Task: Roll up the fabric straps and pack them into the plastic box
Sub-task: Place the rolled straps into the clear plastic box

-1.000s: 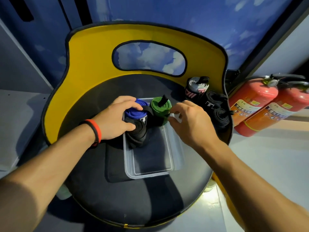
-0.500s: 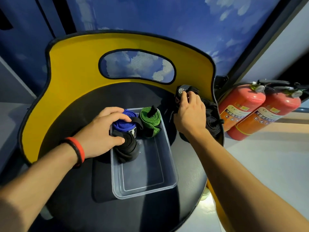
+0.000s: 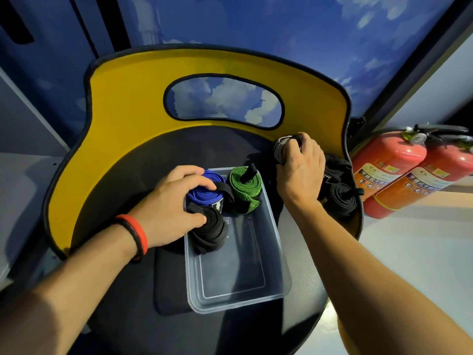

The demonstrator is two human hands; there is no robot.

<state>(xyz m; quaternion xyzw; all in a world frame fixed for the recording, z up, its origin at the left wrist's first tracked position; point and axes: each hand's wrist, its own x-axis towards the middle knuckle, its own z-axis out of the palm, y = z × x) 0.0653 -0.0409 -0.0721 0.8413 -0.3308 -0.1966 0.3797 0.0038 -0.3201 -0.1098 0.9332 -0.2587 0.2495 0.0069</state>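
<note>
A clear plastic box (image 3: 277, 257) sits on a black round seat. Standing in its far end are a blue roll (image 3: 204, 194), a green roll (image 3: 244, 184) and a black roll (image 3: 211, 226). My left hand (image 3: 170, 208) rests over the box's left rim, fingers curled on the blue roll and thumb on the black one. My right hand (image 3: 302, 172) grips a grey and black rolled strap (image 3: 282, 147) on the seat, right of the box. Two more black rolls (image 3: 340, 198) lie beside that hand, one partly hidden by it.
The seat has a yellow back (image 3: 122, 119) with an oval cut-out. Two red fire extinguishers (image 3: 399, 170) lean against the wall at the right. A black pad (image 3: 169, 283) lies under the box's left side. The near half of the box holds nothing.
My right hand has moved from the box's right rim to the rolls at the back right and closed on the grey and black one. The left hand stays on the blue and black rolls.
</note>
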